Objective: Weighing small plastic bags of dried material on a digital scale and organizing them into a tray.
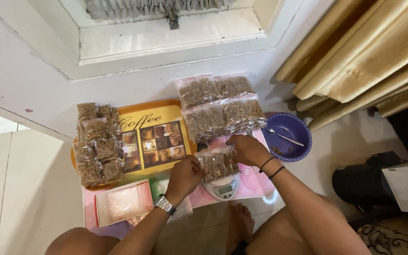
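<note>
A clear bag of brown snack pieces (216, 162) lies on a small white kitchen scale (223, 188). My left hand (185, 174), with a metal watch on its wrist, grips the bag's left end. My right hand (245, 148), with black bands on its wrist, holds the bag's upper right edge. Two larger filled bags (223, 106) lie just behind, leaning against the white wall.
An orange tray (159, 113) with cup pictures carries several small filled bags (96, 144) on its left. A purple bowl (293, 141) with a spoon sits at the right. An open box of empty clear bags (123, 202) lies on a pink mat (89, 211). Gold curtains (364, 52) hang at the right.
</note>
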